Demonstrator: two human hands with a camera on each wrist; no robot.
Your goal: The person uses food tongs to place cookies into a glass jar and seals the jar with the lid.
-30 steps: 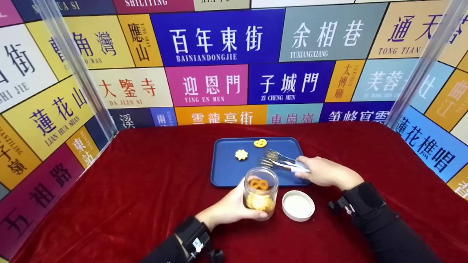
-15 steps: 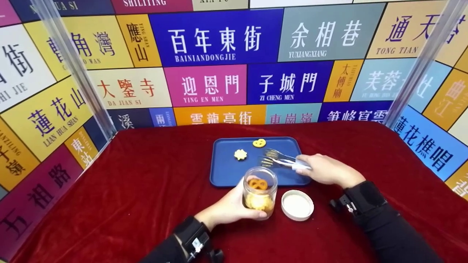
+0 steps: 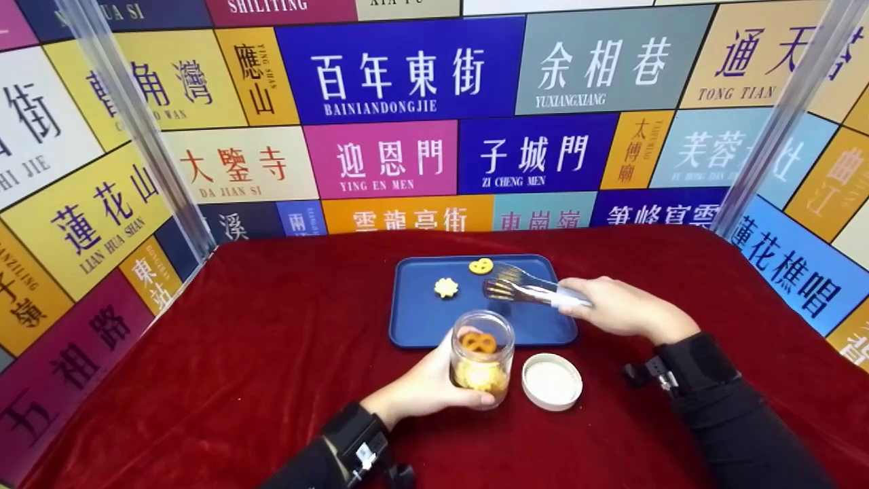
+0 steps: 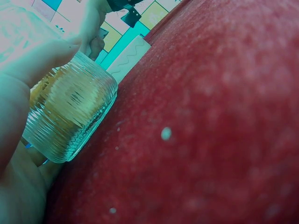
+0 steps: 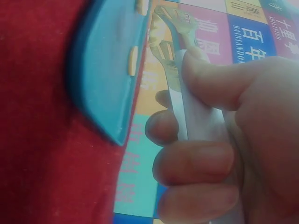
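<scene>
My left hand [image 3: 431, 380] grips a clear ribbed jar [image 3: 501, 390], thumb across its front. Inside are a brown pretzel [image 3: 479, 341] and pale yellow cookies [image 3: 481, 373]. My right hand [image 3: 621, 305] holds metal tongs [image 3: 536, 293] with fork-like ends, fingers wrapped round the pale handle [image 5: 203, 112]. The tongs' two ends stand apart over the right part of a blue tray [image 3: 411, 326]. On the tray lie a flower-shaped cookie [image 3: 446, 288] and, farther back, a yellow pretzel-shaped cookie [image 3: 481, 265], just left of the tongs' tips.
A round white lid [image 3: 552, 382], hollow side up, lies right of the jar on the red cloth [image 3: 271, 353]. Behind the table rises a wall [image 3: 400, 68] of coloured name panels, with clear posts [image 3: 781, 129] at both sides.
My right hand has risen a little and shifted right with the tongs, whose ends sit slightly higher over the tray. The left hand and jar stay in place.
</scene>
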